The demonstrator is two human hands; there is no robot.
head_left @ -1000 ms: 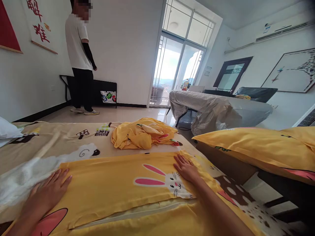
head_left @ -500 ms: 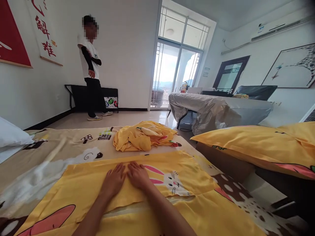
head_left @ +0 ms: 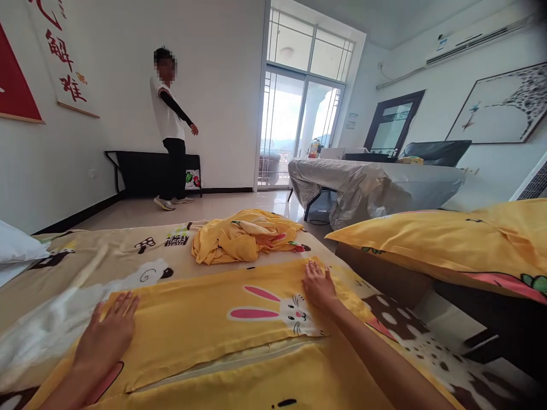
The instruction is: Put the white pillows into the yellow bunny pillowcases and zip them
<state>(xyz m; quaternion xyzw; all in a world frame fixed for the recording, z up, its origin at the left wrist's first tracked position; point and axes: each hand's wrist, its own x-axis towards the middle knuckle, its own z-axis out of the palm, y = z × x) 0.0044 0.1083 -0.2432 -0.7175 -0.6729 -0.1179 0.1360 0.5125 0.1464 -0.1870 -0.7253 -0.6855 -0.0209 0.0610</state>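
A yellow pillowcase (head_left: 183, 324) printed with a white rabbit lies spread flat on the bed, with a long slit opening across it below the rabbit. My left hand (head_left: 106, 330) rests palm down near its far left corner, fingers stretched out. Near the far right corner, my right hand (head_left: 318, 285) lies flat on the cloth beside the rabbit's head. Neither hand grips anything. Just beyond the pillowcase sits a crumpled heap of yellow cloth (head_left: 243, 236).
Animal-print bedding (head_left: 98, 256) covers the bed. A yellow pillow (head_left: 427, 239) lies at the right, a white pillow (head_left: 19, 242) at the left edge. Beyond the bed, a person (head_left: 171, 119) stands by a black folded frame (head_left: 141, 173); a plastic-covered table (head_left: 367, 182) stands right.
My hands have slid apart from the pillowcase's middle, left hand to the left corner and right hand to the right. The person at the back has shifted right and lowered an arm.
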